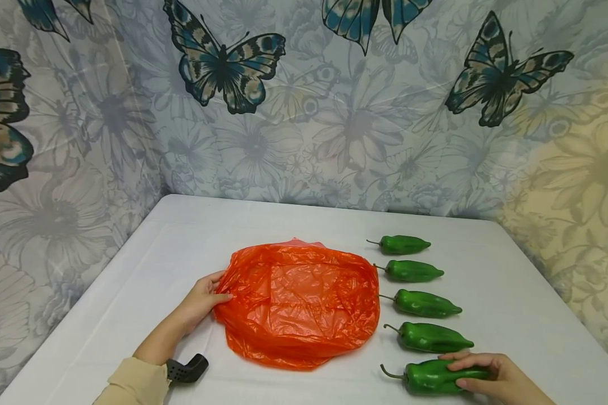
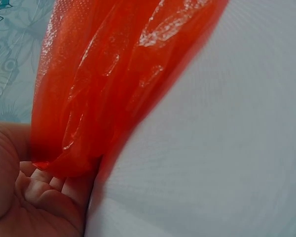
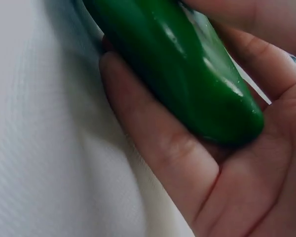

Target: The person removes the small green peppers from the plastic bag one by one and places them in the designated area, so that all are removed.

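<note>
A red plastic bag (image 1: pixel 309 301) lies spread on the white table, its mouth open and facing up. My left hand (image 1: pixel 199 304) pinches the bag's left edge between thumb and fingers; in the left wrist view the crinkled red bag (image 2: pixel 108 84) runs up from that hand (image 2: pixel 44 197). At the near right, my right hand (image 1: pixel 504 377) grips a green pepper (image 1: pixel 425 377) round its tip end, stem pointing left. The right wrist view has the glossy pepper (image 3: pixel 182 74) between the thumb and fingers, its tip near the palm. The pepper appears to rest on the table or just above it.
Several more green peppers lie in a column right of the bag, including one (image 1: pixel 436 337) just beyond the held pepper and one (image 1: pixel 405 244) farthest back. A black curved device (image 1: pixel 188 369) sits at the left wrist. Butterfly-patterned cloth (image 1: pixel 304 140) hangs behind the white table (image 1: pixel 192 225).
</note>
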Demonstrator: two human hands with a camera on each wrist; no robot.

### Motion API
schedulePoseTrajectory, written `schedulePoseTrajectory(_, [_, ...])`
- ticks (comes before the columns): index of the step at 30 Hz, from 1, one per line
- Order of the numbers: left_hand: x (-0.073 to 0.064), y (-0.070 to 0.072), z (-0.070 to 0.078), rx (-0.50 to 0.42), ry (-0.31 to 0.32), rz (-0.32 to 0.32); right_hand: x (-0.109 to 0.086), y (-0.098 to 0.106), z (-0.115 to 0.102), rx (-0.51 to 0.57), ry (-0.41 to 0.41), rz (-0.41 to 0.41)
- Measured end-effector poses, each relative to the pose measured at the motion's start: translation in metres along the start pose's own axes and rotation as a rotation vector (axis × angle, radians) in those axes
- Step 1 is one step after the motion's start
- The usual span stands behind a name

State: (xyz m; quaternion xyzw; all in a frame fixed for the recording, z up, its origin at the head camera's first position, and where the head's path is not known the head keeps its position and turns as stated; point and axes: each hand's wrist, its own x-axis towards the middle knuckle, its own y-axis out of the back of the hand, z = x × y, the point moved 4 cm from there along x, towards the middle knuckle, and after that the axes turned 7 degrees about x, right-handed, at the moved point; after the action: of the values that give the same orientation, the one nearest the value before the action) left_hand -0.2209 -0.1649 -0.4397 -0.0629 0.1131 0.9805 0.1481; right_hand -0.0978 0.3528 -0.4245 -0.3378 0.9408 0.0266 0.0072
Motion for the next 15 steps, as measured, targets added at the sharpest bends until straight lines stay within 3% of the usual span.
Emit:
schedulePoseTrajectory(7, [-0.0001,-0.0009,-0.0013,0.007,0.003,0.002,0.0010,-0.0037,0.0014,0.070,0.018,-0.023])
schedulePoseTrajectory(15, [-0.0006,-0.0004,-0.0007,0.009,0.002,0.008,0.0041,-0.0056,-0.0002,0.051,0.047,-0.029])
